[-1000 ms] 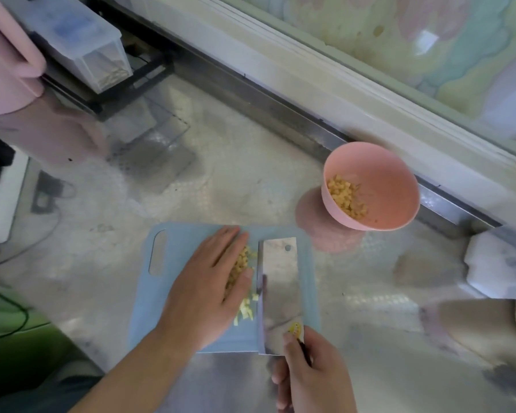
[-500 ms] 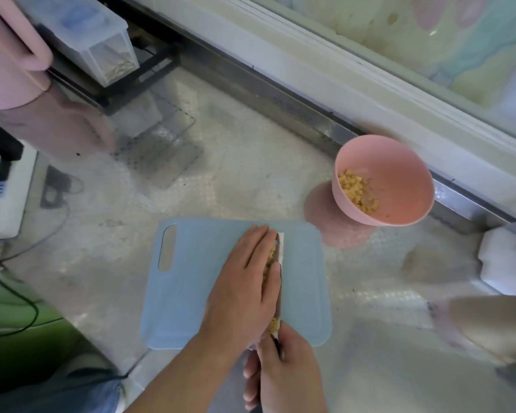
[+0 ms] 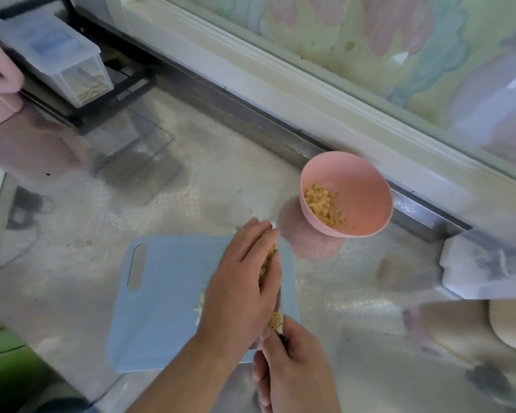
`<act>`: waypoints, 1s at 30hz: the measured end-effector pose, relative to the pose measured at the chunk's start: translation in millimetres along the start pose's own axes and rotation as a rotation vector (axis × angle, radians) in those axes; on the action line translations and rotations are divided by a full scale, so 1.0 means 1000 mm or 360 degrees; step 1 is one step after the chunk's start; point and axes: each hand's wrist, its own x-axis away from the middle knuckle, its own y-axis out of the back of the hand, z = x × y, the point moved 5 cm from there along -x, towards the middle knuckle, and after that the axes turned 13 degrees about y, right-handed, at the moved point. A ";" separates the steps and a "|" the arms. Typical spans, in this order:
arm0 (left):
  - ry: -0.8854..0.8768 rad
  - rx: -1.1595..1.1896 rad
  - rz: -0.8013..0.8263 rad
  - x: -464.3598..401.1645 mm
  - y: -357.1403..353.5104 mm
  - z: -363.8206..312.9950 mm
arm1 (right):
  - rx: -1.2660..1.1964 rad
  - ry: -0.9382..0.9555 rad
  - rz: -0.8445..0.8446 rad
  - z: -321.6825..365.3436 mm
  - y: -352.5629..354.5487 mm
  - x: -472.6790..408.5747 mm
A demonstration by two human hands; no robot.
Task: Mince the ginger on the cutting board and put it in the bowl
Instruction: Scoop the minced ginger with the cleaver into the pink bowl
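Minced ginger is pressed under the flat left hand against the knife blade, barely seen; handle gripped by right hand; cutting board beneath; bowl beyond the fingertips; transfer judged under way; a steady lift is called for.

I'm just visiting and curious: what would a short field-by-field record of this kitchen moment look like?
Surface: shiny metal counter
Board: light blue plastic cutting board
Bowl: pink round bowl, beyond the board's far right corner, holding diced ginger
Left hand: flat, pressing minced ginger pieces against a knife blade, mostly hidden
Right hand: grips the knife handle
Stray bits: few ginger scraps on the board, left of the left hand
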 end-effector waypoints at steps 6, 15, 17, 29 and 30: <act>-0.0208 0.0086 -0.0040 -0.039 -0.012 -0.082 | -0.0020 0.0159 -0.0102 0.060 0.061 -0.014; -0.0107 0.0350 0.0034 -0.115 -0.074 -0.149 | 0.0201 0.0247 -0.0355 0.100 0.149 -0.073; -0.0061 0.0072 -0.0075 -0.122 -0.084 -0.138 | 0.0211 0.0189 -0.0364 0.097 0.156 -0.083; -0.0080 -0.0458 0.0149 -0.122 -0.073 -0.148 | 0.0662 0.0195 -0.0457 0.086 0.196 -0.094; -0.0144 -0.0344 0.0142 -0.121 -0.073 -0.149 | 0.0684 0.0207 -0.0453 0.086 0.196 -0.094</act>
